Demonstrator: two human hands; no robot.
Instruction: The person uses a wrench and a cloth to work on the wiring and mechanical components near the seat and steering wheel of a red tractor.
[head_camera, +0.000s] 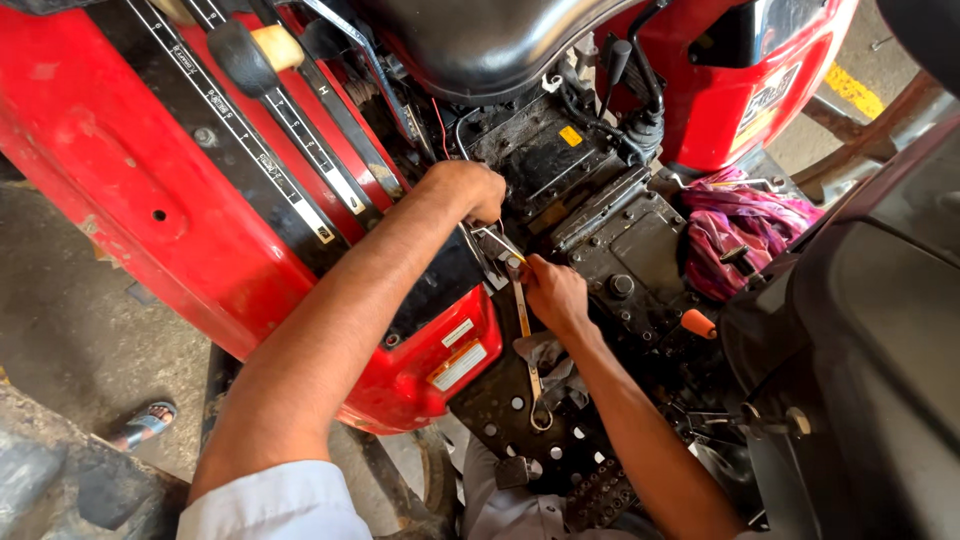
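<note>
My left hand (468, 192) is closed around a small metal part at the edge of the red tractor fender (150, 170), just beside the greasy black housing (610, 245). My right hand (553, 292) grips the upper end of a long steel spanner (527, 350), whose ring end hangs down over a perforated black footplate (520, 415). The spanner's head sits right below my left hand, at the same fitting. What lies between the left fingers is mostly hidden.
A black seat (480, 40) overhangs the top. Levers with black knobs (240, 55) run along the fender. A pink rag (735, 225) lies on the right beside an orange-tipped lever (698, 323). A sandalled foot (145, 422) of another person stands on the concrete floor at the lower left.
</note>
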